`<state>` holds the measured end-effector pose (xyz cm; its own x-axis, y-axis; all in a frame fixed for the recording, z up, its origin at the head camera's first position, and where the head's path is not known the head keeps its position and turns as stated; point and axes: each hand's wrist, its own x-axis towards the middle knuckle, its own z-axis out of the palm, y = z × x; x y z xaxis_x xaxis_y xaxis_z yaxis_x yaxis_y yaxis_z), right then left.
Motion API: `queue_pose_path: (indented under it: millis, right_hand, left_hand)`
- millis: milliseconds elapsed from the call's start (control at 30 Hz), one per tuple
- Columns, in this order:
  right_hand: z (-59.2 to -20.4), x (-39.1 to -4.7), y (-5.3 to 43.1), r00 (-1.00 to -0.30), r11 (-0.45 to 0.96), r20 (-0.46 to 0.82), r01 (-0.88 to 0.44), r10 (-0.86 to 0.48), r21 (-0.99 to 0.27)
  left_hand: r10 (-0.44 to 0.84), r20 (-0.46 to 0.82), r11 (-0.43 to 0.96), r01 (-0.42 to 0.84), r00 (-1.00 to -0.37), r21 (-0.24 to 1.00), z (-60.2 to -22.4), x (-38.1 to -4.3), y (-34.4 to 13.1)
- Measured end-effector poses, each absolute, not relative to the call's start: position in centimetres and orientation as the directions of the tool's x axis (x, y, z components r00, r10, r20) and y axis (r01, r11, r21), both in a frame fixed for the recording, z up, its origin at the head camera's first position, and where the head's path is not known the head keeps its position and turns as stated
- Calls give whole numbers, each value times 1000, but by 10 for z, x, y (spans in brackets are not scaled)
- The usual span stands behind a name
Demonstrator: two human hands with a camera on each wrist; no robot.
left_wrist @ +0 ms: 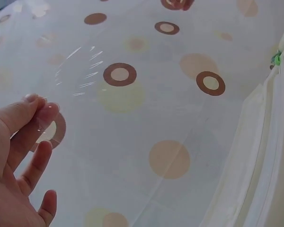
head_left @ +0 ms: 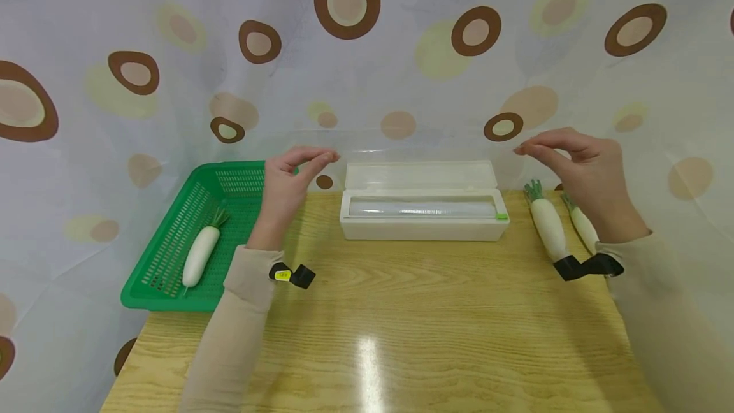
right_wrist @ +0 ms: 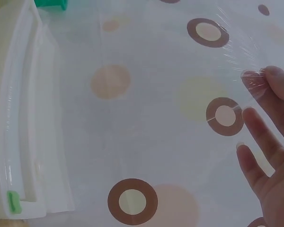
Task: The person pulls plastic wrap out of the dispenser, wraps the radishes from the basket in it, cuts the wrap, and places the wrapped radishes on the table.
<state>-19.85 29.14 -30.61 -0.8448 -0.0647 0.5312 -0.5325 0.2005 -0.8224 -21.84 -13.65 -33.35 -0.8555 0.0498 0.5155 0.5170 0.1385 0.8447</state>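
Observation:
Clear cling film point(left_wrist: 87, 74) is stretched between both raised hands, showing mostly as shiny creases. My left hand point(head_left: 287, 183) pinches one corner between thumb and forefinger, with the other fingers loosely bent in the left wrist view. At the other side my right hand point(head_left: 593, 161) pinches the film the same way, its remaining fingers spread in the right wrist view. Below and between the hands stands a white cling film dispenser box point(head_left: 424, 231), its lid point(head_left: 421, 176) tipped back. The film roll point(head_left: 421, 209) shows through the box's long opening.
On the left stands a green plastic basket point(head_left: 137, 295) with a white radish point(head_left: 201, 256) in it. Two more radishes lie at the right, one point(head_left: 547, 225) beside another point(head_left: 583, 229) partly behind my right wrist. A patterned curtain point(head_left: 395, 81) hangs behind the wooden table point(head_left: 436, 324).

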Motion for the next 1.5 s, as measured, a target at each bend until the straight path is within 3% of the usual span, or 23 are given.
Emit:
queue_pose_path:
  millis: [267,567,833,1067,1400,1500]
  right_hand:
    - [-306,-181,294,-821,114,559,-570,-119,-814]
    - [-315,-151,302,-809,137,559,-583,-181,-801]
    - [-338,-120,311,-702,334,633,-712,-325,-618]
    - [-366,-96,320,-665,168,586,-716,-463,-678]
    - [-413,-69,326,-673,124,512,-661,-534,-740]
    - [-422,-64,327,-694,209,458,-650,-555,-731]
  left_hand:
    - [102,540,103,549,-835,829,-333,-202,-144]
    - [186,550,80,571,-814,817,-345,-174,-153]
    - [323,575,13,611,-752,791,-368,-142,-164]
    - [433,528,39,600,-731,799,-393,-114,-170]
    - [557,450,14,549,-698,835,-429,-94,-175]
    - [580,422,28,535,-697,845,-437,-90,-177]
